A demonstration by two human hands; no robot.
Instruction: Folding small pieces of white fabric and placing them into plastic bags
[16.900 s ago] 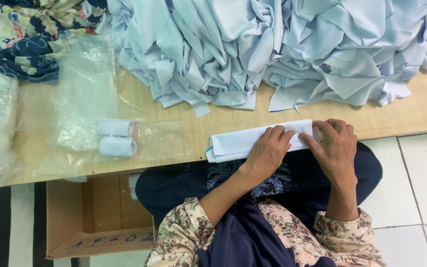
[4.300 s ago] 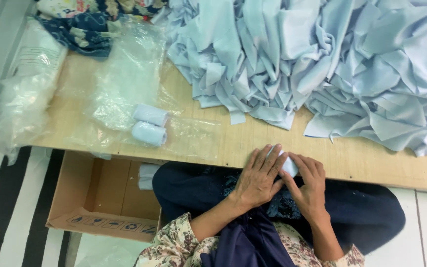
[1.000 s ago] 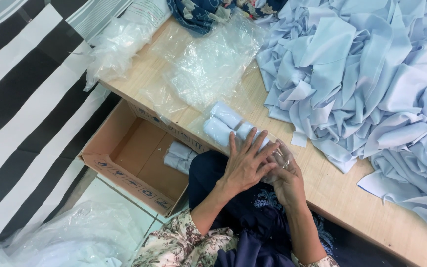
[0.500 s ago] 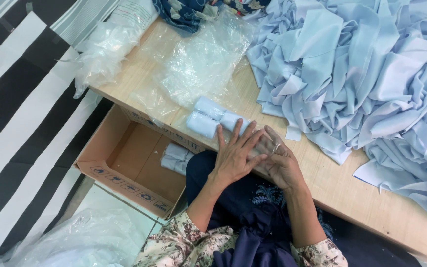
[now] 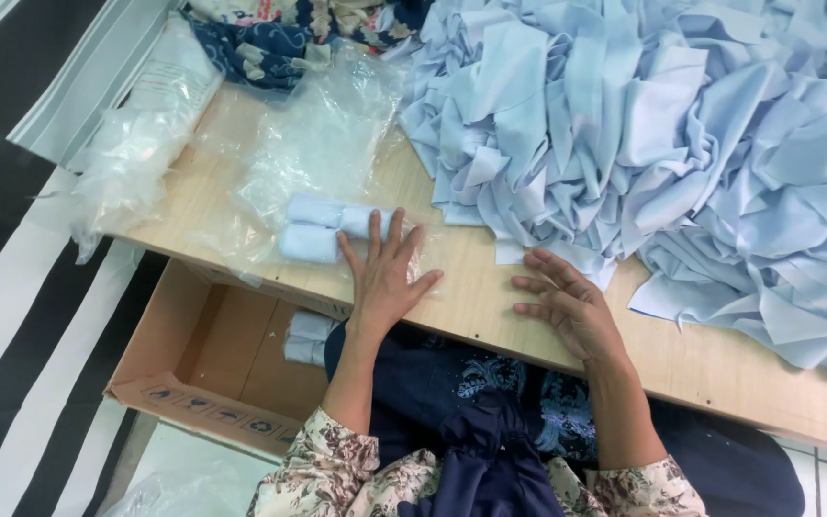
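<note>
So there are three rolled-up cloth bundles (image 5: pixel 337 227), all pale blue, lying on their sides right by the front edge of the tabletop (image 5: pixel 471 297). Two sit end to end in a row, and the third lies just in front of the left one, touching it. They're tight, neat little cylinders resting on a crinkly clear plastic bag (image 5: pixel 308 163). The right end of the row is partly hidden, so I can't tell how tidy it is.

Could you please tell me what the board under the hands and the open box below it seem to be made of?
The board looks like pale wood or wood-grain laminate: fine streaks, a smooth matt face; which one is unclear. The open box looks like corrugated cardboard: dull brown walls, folded flaps.
</note>
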